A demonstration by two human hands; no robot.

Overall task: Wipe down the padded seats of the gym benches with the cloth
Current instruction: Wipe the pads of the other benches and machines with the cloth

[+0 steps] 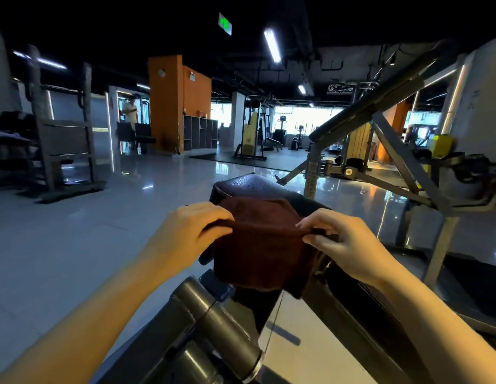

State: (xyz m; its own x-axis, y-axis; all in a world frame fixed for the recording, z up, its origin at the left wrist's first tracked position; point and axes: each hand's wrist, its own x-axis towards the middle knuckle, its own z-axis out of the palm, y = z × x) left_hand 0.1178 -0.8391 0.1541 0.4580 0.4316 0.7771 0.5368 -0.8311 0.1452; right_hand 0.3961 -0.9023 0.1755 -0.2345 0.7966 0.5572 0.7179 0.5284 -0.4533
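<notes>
Our left hand (190, 231) pinches the left end of a dark red cloth (262, 245), with the fingers curled over its upper edge. Our right hand (344, 245) pinches the right end of the same edge between thumb and fingertips. Between the two hands we hold the cloth stretched, and its lower part hangs down in a fold. The cloth lies in front of the black padded seat (252, 185) of the bench; its upper part seems to rest on the near end of the pad, but we cannot tell for sure if it touches. The far end of the pad is bare and shows a grained surface.

Below the cloth we see the dark metal frame of the bench, with thick round tubes (213, 322) near the bottom of the view. To the right stands a grey machine frame (391, 134) with slanted bars. The floor (89, 231) is glossy and reflects the lamps. Farther away there are an orange pillar (172, 103), a low shelf unit (199, 131) beside it, and a person (130, 109) standing on the left side of the hall.
</notes>
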